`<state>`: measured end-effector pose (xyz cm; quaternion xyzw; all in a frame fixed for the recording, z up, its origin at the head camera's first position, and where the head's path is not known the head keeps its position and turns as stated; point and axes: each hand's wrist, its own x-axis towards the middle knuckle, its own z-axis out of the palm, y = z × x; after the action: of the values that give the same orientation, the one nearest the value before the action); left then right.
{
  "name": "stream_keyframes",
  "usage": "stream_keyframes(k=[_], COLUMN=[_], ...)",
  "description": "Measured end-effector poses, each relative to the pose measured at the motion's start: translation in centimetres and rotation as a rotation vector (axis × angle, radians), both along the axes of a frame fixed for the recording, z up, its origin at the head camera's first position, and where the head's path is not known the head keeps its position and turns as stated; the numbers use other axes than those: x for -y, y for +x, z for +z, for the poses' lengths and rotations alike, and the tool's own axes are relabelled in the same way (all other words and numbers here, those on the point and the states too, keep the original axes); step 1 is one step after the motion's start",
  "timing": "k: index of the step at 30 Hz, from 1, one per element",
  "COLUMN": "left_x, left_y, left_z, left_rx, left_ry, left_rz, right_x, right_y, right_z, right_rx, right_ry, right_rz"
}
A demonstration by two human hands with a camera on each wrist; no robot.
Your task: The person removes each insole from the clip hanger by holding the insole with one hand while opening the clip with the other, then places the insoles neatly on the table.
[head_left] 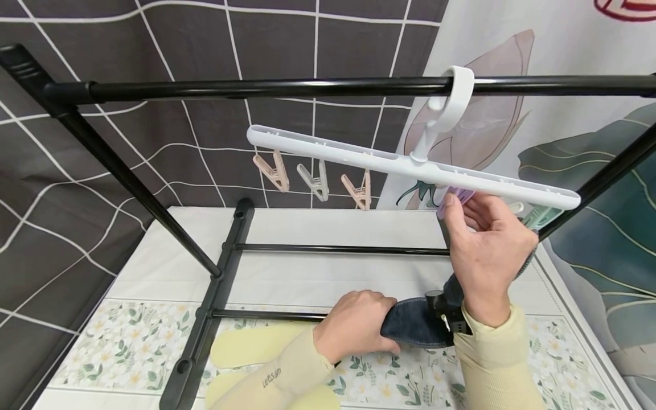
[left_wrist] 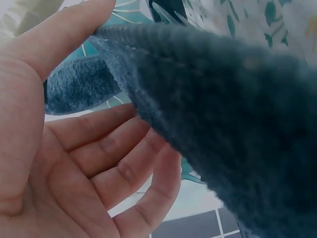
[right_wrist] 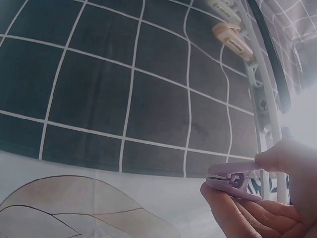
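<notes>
My left hand (head_left: 359, 322) grips one end of a dark blue cloth piece (head_left: 415, 323) with a stitched edge. In the left wrist view its fuzzy inner side (left_wrist: 198, 124) faces the curled fingers, with the thumb at its rim. Its exact kind is unclear, and the right forearm partly hides it. Under the white clip hanger (head_left: 333, 149), my right hand (head_left: 489, 245) pinches a purple clothespin (right_wrist: 233, 181) between thumb and fingers. The clothespin's jaws look nearly together in the right wrist view, with no cloth between them.
The hanger hooks over a black rail (head_left: 256, 89) of a rack. Pink clothespins (head_left: 274, 171) and a grey one (head_left: 315, 181) hang at its left, a green one (head_left: 540, 215) at its right. Yellow insole-shaped pieces (head_left: 256, 344) lie beside the rack's base (head_left: 205, 336).
</notes>
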<state>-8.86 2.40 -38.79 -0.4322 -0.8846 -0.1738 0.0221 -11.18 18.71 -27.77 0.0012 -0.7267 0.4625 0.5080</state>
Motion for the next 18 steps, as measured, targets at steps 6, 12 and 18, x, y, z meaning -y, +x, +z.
stream_keyframes(k=[6,12,18], left_x=[0.0,-0.2,-0.5], left_y=[0.5,1.0,1.6], left_z=[-0.1,-0.5,-0.8], left_rx=[-0.002,-0.016,-0.008], left_ry=[-0.018,-0.046,-0.09], left_rz=[-0.012,-0.01,-0.018], right_x=[0.0,0.0,0.2], right_y=[-0.1,-0.1,0.1], right_z=[0.1,0.0,0.0], right_rx=[-0.005,-0.004,0.019], right_ry=[-0.012,-0.028,-0.018], right_rz=[0.005,0.013,-0.01])
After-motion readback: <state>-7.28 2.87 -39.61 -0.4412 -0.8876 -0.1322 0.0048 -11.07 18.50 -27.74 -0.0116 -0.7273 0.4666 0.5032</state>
